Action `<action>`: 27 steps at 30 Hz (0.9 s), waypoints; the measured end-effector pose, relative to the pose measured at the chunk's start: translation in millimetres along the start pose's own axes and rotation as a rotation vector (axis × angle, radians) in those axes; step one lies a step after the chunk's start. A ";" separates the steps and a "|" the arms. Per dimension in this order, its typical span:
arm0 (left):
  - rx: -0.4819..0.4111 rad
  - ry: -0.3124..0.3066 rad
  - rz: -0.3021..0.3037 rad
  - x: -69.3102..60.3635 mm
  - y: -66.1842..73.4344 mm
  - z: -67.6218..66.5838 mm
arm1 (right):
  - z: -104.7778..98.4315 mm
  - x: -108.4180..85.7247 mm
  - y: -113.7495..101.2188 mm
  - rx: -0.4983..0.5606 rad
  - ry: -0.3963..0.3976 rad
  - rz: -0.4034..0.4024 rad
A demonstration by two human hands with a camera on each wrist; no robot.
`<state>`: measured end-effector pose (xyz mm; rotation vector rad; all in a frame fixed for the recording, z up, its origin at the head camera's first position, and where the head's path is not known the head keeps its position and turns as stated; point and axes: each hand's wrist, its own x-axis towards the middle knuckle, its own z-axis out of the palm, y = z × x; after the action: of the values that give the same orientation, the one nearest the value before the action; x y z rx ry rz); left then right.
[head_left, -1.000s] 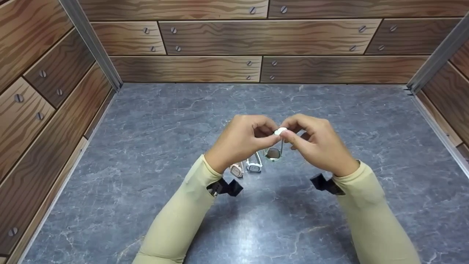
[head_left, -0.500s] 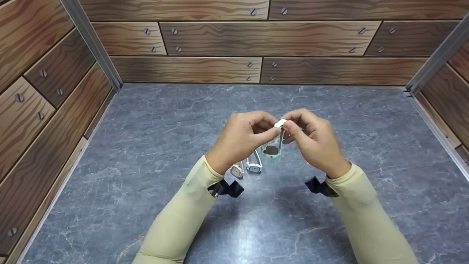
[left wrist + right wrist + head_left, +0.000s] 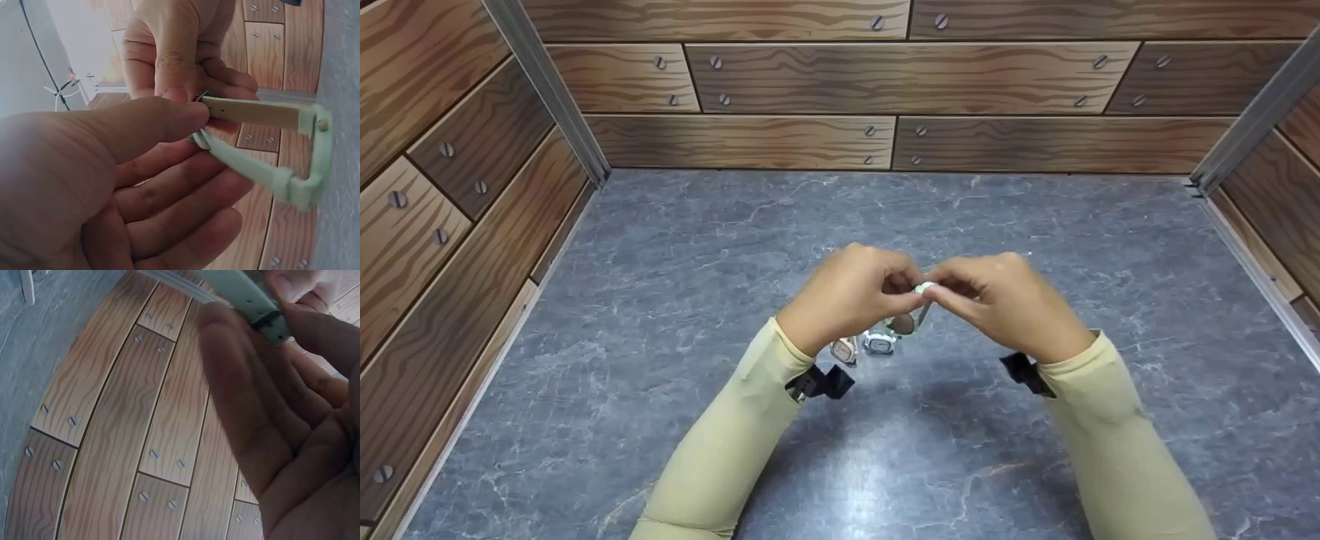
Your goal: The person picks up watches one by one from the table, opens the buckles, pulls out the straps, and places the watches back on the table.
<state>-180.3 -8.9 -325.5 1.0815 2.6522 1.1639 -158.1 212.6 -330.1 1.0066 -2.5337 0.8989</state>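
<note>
A pale green wristwatch [image 3: 901, 323] hangs below both hands, its strap looped round in the left wrist view. My left hand [image 3: 847, 296] pinches the strap near the buckle [image 3: 201, 139] between thumb and fingers. From the other side, my right hand [image 3: 1009, 304] pinches the same end of the strap. In the right wrist view the green strap [image 3: 242, 295] shows punched holes and a dark band near its tip. The fingers partly hide the buckle, and whether it is fastened I cannot tell. The watch's dial faces away in the head view.
On the grey marbled table [image 3: 720, 247] lie a white watch [image 3: 880, 343] and a pinkish watch [image 3: 844, 349], side by side under my left hand. Wood-patterned panels [image 3: 885, 75] stand around the back and sides.
Both hands rose slightly, then came down lower with the green watch. The watch now hangs tilted to the left, overlapping the white watch's strap in the head view.
</note>
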 end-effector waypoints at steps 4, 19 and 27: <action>0.027 0.017 0.000 1.1 -1.5 2.5 | 1.3 0.4 0.7 -0.010 0.002 -0.005; -0.238 0.107 0.062 2.7 1.2 3.2 | 1.0 -0.1 -1.9 0.227 0.162 0.089; -0.034 0.023 0.059 1.5 -0.2 5.5 | -4.0 -1.4 -1.4 0.081 -0.009 0.086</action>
<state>-179.9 -4.6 -329.2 1.1546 2.6247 1.2339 -156.0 215.1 -327.0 0.9325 -2.5844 1.0301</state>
